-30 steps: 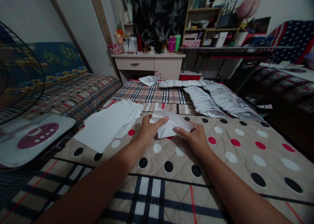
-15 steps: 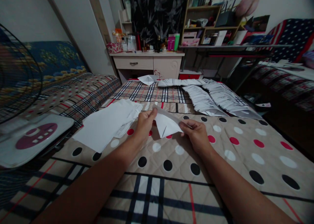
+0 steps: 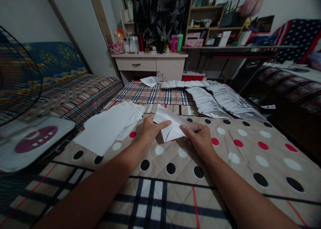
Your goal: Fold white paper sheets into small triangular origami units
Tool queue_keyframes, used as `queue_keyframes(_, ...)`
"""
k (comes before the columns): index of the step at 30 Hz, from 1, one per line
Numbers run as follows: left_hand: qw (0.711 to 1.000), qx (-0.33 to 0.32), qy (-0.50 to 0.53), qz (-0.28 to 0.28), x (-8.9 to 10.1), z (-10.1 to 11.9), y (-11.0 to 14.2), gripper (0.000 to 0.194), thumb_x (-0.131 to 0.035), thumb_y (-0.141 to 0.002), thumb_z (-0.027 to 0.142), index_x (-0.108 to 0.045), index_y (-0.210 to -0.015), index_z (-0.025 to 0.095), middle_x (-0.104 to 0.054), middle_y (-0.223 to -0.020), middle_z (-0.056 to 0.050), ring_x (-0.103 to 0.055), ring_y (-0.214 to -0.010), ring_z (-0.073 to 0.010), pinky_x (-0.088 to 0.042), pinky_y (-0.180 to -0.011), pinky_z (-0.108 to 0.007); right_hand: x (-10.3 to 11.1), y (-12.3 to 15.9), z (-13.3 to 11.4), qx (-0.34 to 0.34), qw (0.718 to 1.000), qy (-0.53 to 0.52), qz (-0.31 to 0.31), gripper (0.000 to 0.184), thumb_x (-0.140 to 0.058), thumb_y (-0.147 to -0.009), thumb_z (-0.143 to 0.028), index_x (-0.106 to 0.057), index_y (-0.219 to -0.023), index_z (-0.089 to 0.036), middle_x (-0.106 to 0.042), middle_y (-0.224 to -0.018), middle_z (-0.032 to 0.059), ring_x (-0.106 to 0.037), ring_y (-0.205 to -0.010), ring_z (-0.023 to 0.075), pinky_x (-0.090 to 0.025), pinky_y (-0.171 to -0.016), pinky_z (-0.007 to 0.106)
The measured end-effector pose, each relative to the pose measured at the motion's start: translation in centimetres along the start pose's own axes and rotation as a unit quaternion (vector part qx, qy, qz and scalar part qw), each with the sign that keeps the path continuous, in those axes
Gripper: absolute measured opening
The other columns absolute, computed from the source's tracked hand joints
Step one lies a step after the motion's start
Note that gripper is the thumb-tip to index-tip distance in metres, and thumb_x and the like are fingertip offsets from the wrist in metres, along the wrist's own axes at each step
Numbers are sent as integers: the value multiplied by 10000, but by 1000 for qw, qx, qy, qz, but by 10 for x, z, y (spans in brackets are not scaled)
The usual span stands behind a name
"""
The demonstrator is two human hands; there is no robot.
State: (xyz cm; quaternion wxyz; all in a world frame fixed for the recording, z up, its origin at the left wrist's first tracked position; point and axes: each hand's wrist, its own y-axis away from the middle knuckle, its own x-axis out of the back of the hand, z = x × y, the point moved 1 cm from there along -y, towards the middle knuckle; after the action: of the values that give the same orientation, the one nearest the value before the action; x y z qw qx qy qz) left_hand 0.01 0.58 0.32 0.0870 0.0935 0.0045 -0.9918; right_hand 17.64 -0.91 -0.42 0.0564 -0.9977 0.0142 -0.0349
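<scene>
A folded sheet of white paper (image 3: 167, 117) is held between my two hands, just above the bed. My left hand (image 3: 151, 128) grips its left end, thumb lying on the top face and fingers behind. On the right end my right hand (image 3: 198, 135) is closed, its thumb pressed on the paper. Folded flaps and a crease show on the near side. Loose flat white sheets (image 3: 105, 128) lie in a pile to the left of my left hand. Beyond my right hand, long rows of folded papers (image 3: 207, 101) lie overlapped.
A quilted bedspread (image 3: 225, 188) with dots and checks covers the bed. One folded paper (image 3: 150, 81) lies at its far edge, beside another row. A fan (image 3: 20, 75) and a white plastic lid (image 3: 37, 140) stand at the left. Behind are a dresser (image 3: 136, 64) and shelves (image 3: 205, 31).
Half a second ago the upper edge of the paper was turned down and my thumbs were at its edge. Now the upper part stands up again, with both thumbs across its face.
</scene>
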Motion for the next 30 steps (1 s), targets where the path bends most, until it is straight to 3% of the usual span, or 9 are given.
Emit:
queue_keyframes(7,998,29,50,-31,-3,-5,2,512,-879,-477,215,-621,-916,158,-702,-830,-34,-643,-718,-168,-517,-680,-288,0,-2,-2,-14,1000,-20,12,348,-834,-577,-406,-649,-697,-137,-571,-557,-12,-447,-475,92,-309,-435,226)
queue_keyframes(13,995,66,64,-23,-1,-1,1,506,-880,-457,190,-651,-905,139,-718,-860,-64,-658,-740,-186,-534,-700,-306,2,-4,4,-51,996,-55,-38,379,-842,-578,-416,-683,-752,-118,-615,-626,13,-506,-541,118,-363,-502,246)
queue_keyframes(20,991,99,70,-50,-12,-7,14,447,-876,-479,230,-690,-873,130,-733,-847,-77,-679,-730,-205,-544,-680,-319,0,-1,3,-36,998,-46,-31,360,-841,-588,-426,-678,-723,-135,-624,-632,8,-519,-550,127,-383,-514,250)
queue_keyframes(26,993,56,102,-13,-23,-9,22,351,-863,-514,257,-711,-813,154,-738,-842,-52,-683,-749,-208,-549,-688,-309,-4,3,2,-26,995,-66,-64,318,-809,-651,-416,-708,-761,-135,-642,-649,12,-526,-560,128,-397,-534,252)
queue_keyframes(30,990,56,125,36,-19,-6,14,357,-869,-508,305,-688,-773,147,-731,-804,-65,-661,-672,-191,-531,-631,-301,-2,2,2,-37,991,-108,-66,276,-795,-669,-390,-709,-740,-137,-640,-652,12,-523,-568,123,-383,-542,249)
